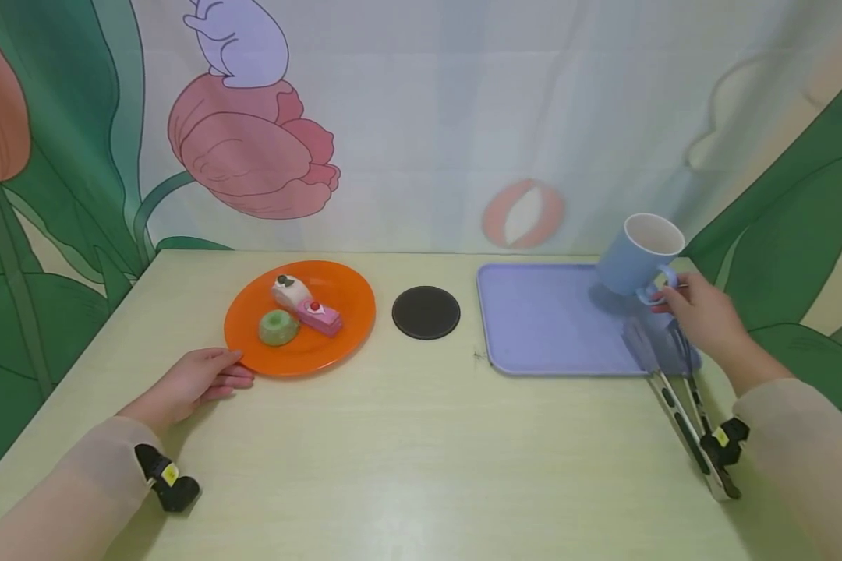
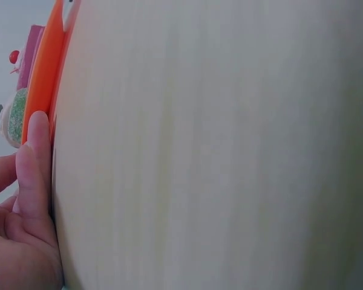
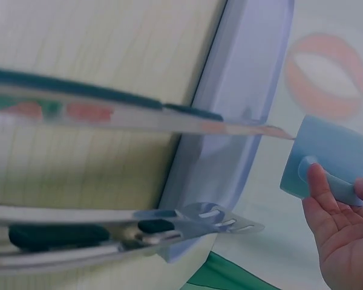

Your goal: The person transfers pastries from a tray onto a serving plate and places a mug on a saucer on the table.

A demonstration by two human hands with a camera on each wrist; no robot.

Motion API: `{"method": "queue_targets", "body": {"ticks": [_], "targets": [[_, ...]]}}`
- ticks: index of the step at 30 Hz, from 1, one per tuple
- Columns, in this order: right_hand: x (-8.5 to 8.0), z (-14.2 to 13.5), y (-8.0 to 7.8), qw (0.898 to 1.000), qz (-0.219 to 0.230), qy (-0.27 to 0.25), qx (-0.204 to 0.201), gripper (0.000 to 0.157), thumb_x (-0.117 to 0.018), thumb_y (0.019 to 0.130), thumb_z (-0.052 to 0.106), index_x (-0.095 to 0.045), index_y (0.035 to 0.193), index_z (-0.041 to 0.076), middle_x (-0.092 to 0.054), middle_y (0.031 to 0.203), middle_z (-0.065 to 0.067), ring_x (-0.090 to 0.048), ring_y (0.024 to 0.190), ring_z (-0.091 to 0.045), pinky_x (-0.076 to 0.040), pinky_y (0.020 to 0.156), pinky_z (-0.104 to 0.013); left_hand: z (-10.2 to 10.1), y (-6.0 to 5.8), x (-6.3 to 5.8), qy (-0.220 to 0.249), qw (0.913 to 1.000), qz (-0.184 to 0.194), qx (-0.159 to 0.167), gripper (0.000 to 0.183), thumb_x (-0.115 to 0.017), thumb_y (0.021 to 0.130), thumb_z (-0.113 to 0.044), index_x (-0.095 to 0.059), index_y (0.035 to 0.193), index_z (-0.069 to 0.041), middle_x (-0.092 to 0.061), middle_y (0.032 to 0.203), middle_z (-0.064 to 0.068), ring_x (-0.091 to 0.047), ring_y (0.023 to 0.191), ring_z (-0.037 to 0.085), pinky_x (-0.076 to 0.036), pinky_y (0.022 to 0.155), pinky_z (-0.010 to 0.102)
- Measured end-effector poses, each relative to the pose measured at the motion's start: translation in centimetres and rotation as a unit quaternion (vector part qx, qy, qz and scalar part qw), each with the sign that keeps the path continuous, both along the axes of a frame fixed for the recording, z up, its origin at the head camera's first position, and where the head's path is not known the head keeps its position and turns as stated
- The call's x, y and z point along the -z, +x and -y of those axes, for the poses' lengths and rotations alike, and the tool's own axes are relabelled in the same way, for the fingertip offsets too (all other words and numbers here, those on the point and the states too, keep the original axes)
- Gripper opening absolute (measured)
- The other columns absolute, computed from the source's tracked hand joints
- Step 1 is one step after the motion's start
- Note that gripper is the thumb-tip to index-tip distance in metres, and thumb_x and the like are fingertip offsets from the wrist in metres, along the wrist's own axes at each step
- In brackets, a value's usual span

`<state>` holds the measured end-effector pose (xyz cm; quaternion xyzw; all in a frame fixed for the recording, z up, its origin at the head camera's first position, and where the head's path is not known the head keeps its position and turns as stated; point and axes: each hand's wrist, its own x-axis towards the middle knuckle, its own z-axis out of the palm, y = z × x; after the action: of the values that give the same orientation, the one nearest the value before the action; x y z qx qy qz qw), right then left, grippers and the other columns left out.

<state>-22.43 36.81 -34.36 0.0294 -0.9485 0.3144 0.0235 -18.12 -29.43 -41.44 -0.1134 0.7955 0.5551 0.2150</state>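
Note:
At the left, my left hand pinches the near-left rim of an orange plate, thumb uppermost. The left wrist view shows the fingers against the plate's edge. On the plate lie a green ring-shaped cake, a pink cake slice with a red berry, and a white cream-topped piece. My right hand holds a light blue mug by its handle. The mug is tilted and raised above the far-right part of a lavender tray.
Metal food tongs with dark grips lie across the tray's front-right corner, below my right forearm. The right wrist view shows their slotted end. A round black coaster sits between plate and tray. A printed curtain hangs behind the table.

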Motion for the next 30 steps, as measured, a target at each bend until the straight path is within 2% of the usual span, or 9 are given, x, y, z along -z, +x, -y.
{"method": "queue_targets", "body": {"ticks": [6,11,16,19,21,26,30], "targets": [[0.0,0.7,0.1,1.0,0.012,-0.011,-0.006,0.05,-0.026,0.103,0.031,-0.033,0.126,-0.012,-0.051,0.117,-0.03,-0.052,0.107,-0.045,-0.042,0.084,-0.056,0.1,0.0,-0.2,-0.007,1.0,0.002,-0.002,0.054,-0.039,0.1,-0.037,-0.037,0.134,0.006,-0.069,0.092,0.001,-0.066,0.086,0.01,-0.051,0.073,0.02],[0.0,1.2,0.4,1.0,0.009,-0.008,-0.006,0.049,-0.028,0.103,0.03,-0.033,0.128,-0.011,-0.05,0.118,-0.03,-0.053,0.106,-0.045,-0.04,0.087,-0.059,0.0,0.1,-0.3,-0.007,1.0,0.003,-0.002,0.053,-0.039,0.1,-0.036,-0.038,0.133,0.006,-0.069,0.091,0.0,-0.066,0.085,0.01,-0.051,0.073,0.019],[0.0,1.6,0.6,1.0,0.011,-0.011,-0.01,0.048,-0.03,0.103,0.03,-0.033,0.128,-0.01,-0.051,0.117,-0.029,-0.053,0.107,-0.044,-0.043,0.08,-0.051,-0.1,0.1,-0.3,0.0,1.0,0.004,0.001,0.053,-0.039,0.101,-0.036,-0.038,0.133,0.006,-0.069,0.091,0.0,-0.066,0.085,0.009,-0.051,0.072,0.019],[-0.1,2.0,0.7,1.0,0.015,-0.014,-0.014,0.046,-0.03,0.103,0.029,-0.034,0.127,-0.01,-0.052,0.117,-0.028,-0.054,0.107,-0.044,-0.042,0.075,-0.044,-0.1,0.1,-0.3,0.005,1.0,0.0,0.004,0.053,-0.038,0.101,-0.036,-0.038,0.132,0.006,-0.069,0.092,0.0,-0.066,0.085,0.009,-0.051,0.072,0.019],[0.0,2.2,0.8,1.0,0.016,-0.014,-0.014,0.046,-0.03,0.103,0.029,-0.034,0.127,-0.01,-0.053,0.116,-0.028,-0.054,0.107,-0.043,-0.041,0.075,-0.044,0.0,0.1,-0.2,0.006,1.0,-0.002,0.004,0.053,-0.039,0.101,-0.036,-0.038,0.132,0.006,-0.069,0.092,0.0,-0.066,0.085,0.009,-0.051,0.072,0.019],[-0.1,2.6,0.9,1.0,0.013,-0.021,-0.017,0.046,-0.029,0.103,0.03,-0.034,0.126,-0.01,-0.052,0.116,-0.029,-0.054,0.106,-0.044,-0.04,0.087,-0.056,0.0,0.0,-0.1,0.008,0.9999,-0.005,0.005,0.052,-0.038,0.101,-0.036,-0.039,0.131,0.006,-0.069,0.091,0.0,-0.066,0.085,0.009,-0.051,0.071,0.019],[-0.2,3.0,0.9,1.0,0.004,-0.018,-0.024,0.044,-0.03,0.103,0.026,-0.035,0.125,-0.011,-0.053,0.115,-0.03,-0.055,0.104,-0.044,-0.039,0.09,-0.058,0.0,0.1,-0.1,0.005,1.0,-0.003,0.001,0.052,-0.038,0.101,-0.036,-0.04,0.131,0.006,-0.069,0.091,0.0,-0.066,0.084,0.008,-0.051,0.071,0.019]]}}
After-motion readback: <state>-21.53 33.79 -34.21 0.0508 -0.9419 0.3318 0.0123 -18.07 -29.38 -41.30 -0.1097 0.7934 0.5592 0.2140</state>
